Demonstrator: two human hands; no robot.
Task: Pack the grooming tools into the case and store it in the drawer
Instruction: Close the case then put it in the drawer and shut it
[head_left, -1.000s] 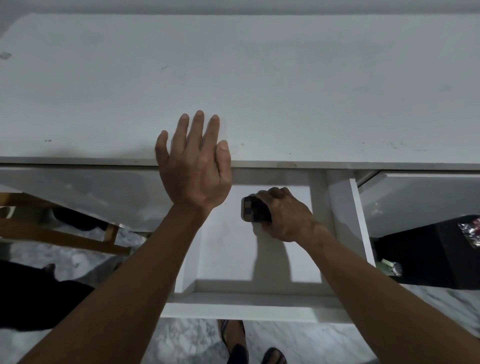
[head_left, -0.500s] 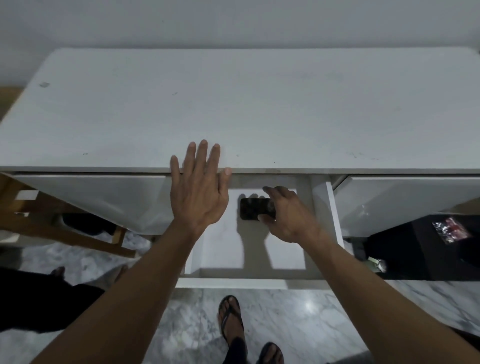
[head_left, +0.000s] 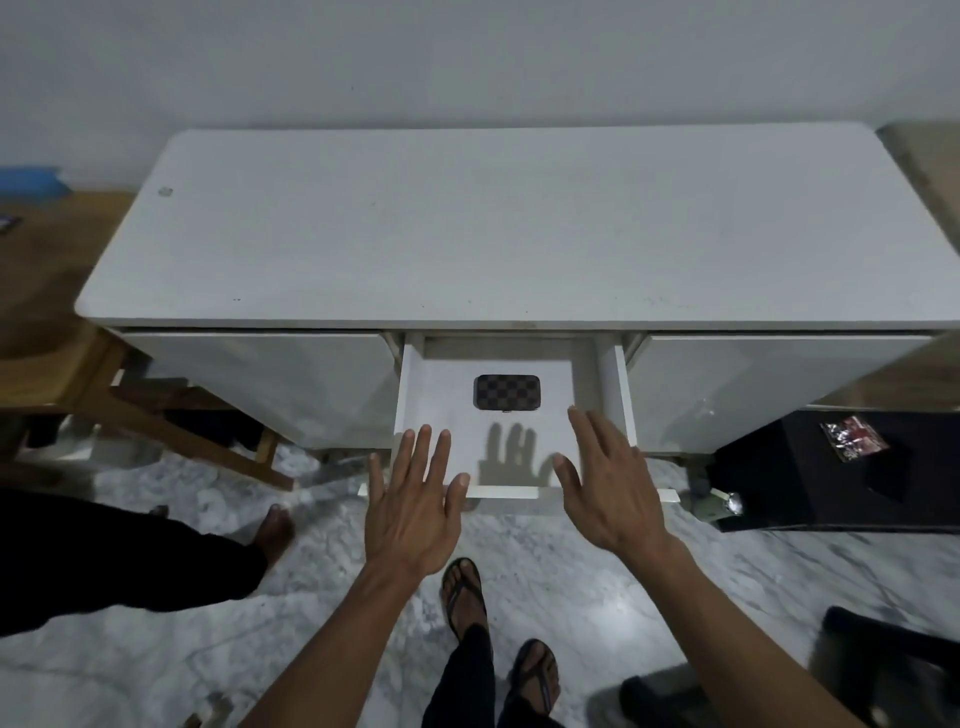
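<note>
A small dark checkered case (head_left: 506, 391) lies closed and flat on the floor of the pulled-out white drawer (head_left: 618, 395), toward its back. The drawer sits in the middle of a white desk (head_left: 493, 228). My left hand (head_left: 413, 501) hovers with fingers spread over the drawer's front left corner, holding nothing. My right hand (head_left: 608, 478) is spread over the drawer's front right part, also with nothing in it. Neither hand touches the case.
White cabinet fronts flank the drawer on both sides. A wooden stool (head_left: 156, 410) stands at the left, a black box (head_left: 841, 467) with a shiny packet on it at the right. Another person's leg and foot (head_left: 208, 551) are at the left; my sandalled feet (head_left: 498, 639) are below.
My right hand let go of the case and drew back, leaving it in the drawer. My left hand came off the desk edge. The head camera pulled back, showing the whole desk.
</note>
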